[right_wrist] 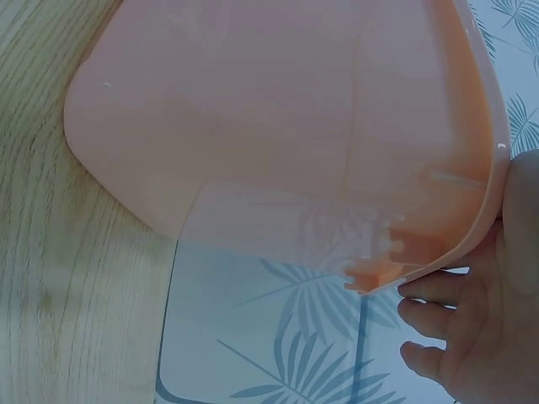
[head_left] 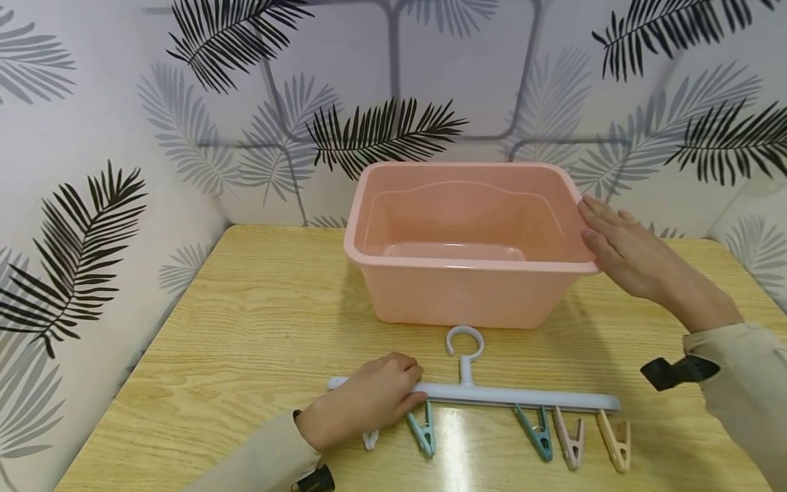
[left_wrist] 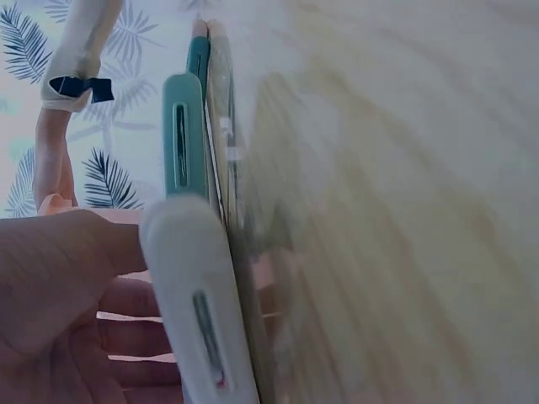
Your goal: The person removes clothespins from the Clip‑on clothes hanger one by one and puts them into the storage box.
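Observation:
A pink plastic basin (head_left: 467, 294) stands empty in the middle of the wooden table (head_left: 246, 321). My right hand (head_left: 615, 246) lies with straight fingers against its right rim; the right wrist view shows the basin (right_wrist: 278, 126) from outside with the hand (right_wrist: 480, 337) at its edge. In front of the basin a pale blue clip hanger (head_left: 522, 398) lies flat, its hook toward the basin. My left hand (head_left: 369, 400) curls over the bar's left part. The left wrist view shows the bar (left_wrist: 198, 295) and a teal clip (left_wrist: 181, 143) beside that hand (left_wrist: 59, 286).
Teal (head_left: 536, 430), pink (head_left: 570, 437) and cream (head_left: 617, 441) clips hang off the bar toward the table's front edge. Walls with leaf-pattern paper (head_left: 92, 205) close in the table at the back and both sides. Bare wood (head_left: 233, 383) lies left of the hanger.

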The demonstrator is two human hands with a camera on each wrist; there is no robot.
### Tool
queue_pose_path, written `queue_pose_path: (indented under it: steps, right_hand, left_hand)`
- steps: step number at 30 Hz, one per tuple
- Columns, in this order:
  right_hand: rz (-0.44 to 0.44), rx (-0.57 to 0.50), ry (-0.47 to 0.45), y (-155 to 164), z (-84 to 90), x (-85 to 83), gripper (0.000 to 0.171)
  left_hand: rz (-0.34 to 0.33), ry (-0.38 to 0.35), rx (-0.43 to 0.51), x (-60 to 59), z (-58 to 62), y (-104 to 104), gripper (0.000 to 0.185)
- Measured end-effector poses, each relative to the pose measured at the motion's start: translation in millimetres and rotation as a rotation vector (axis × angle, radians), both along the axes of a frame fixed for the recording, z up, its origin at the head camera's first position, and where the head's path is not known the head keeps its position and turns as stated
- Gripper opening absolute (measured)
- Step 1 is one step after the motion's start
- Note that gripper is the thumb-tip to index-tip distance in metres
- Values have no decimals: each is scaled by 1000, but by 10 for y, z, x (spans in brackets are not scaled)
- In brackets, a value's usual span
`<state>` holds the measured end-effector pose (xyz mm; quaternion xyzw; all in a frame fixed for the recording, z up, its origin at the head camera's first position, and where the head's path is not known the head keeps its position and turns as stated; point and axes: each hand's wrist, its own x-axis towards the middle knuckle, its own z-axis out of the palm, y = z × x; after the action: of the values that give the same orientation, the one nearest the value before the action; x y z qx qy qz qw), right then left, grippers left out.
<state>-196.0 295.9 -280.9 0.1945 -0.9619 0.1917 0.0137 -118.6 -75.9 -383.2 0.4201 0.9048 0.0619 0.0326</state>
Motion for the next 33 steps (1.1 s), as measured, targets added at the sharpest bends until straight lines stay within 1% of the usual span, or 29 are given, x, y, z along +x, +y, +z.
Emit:
queue_pose_path:
  steps: [5,8,11,17,21,27,30,33]
  right_hand:
    - [1,-9,6,5,-10,-4,55]
    - [1,-11,8,8,-13,-5,55]
    - [0,-7,13,7,-12,-10,55]
    - [-4,-16,26,-6,-6,-12,55]
    - [1,-29,30,-6,-9,-4,54]
    - [7,-31,15,-2,-27,-2,54]
    - [17,-29,24,1,-27,-9,53]
    - [6,-30,19,2,-19,-6,54]
  left_hand:
    - [-21,28,-13,4,-14,43,18]
    - [-30,26,-16,8,-9,62,14]
    - [-24,19,-15,11,-2,75,13]
    - [-2,6,16,15,14,79,13]
    - [-10,13,28,18,7,82,14]
    - [-12,2,43,31,-17,90,14]
    - [-18,-8,66,29,-11,95,13]
    - [-28,-24,105,22,-6,94,13]
